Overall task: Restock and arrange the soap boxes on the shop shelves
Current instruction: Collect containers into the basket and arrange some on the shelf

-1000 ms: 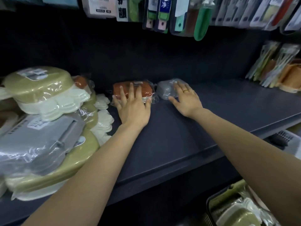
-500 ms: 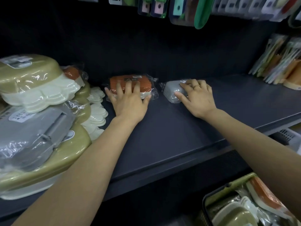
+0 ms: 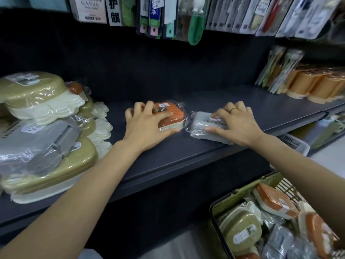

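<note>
An orange and white soap box (image 3: 170, 116) in clear wrap lies on the dark shelf (image 3: 168, 154). My left hand (image 3: 147, 126) grips it from above, fingers curled over its top and thumb along its front. Just to its right lies a grey wrapped soap box (image 3: 202, 126). My right hand (image 3: 237, 126) holds that one, fingers over the top and thumb along the near side. Both boxes sit near the shelf's front half, almost touching each other.
Stacked olive, cream and grey wrapped boxes (image 3: 43, 131) fill the shelf's left end. Orange containers (image 3: 317, 86) stand at the far right. Packaged goods (image 3: 168, 15) hang above. A green basket (image 3: 248, 195) with several more soap boxes sits at the lower right.
Both hands have drawn their soap boxes forward from the back of the shelf toward its front. Fingers that lay flat now curl over the boxes.
</note>
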